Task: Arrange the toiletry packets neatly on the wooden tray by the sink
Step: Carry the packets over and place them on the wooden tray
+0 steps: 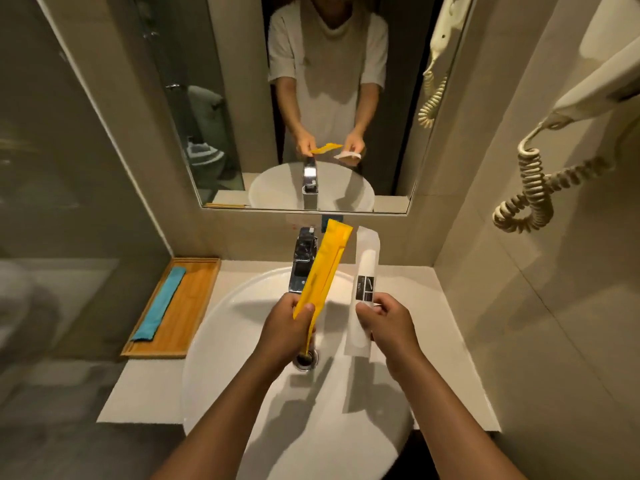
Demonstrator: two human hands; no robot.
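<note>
My left hand grips a long yellow packet near its lower end, held upright over the sink. In my right hand is a long white packet with a dark label, also upright, just right of the yellow one. The wooden tray lies on the counter to the left of the basin. A blue packet rests lengthwise along the tray's left side; the right half of the tray is bare wood.
A white round basin with a chrome tap and drain sits under my hands. A mirror covers the back wall. A wall hairdryer with coiled cord hangs at the right. Beige counter flanks the basin.
</note>
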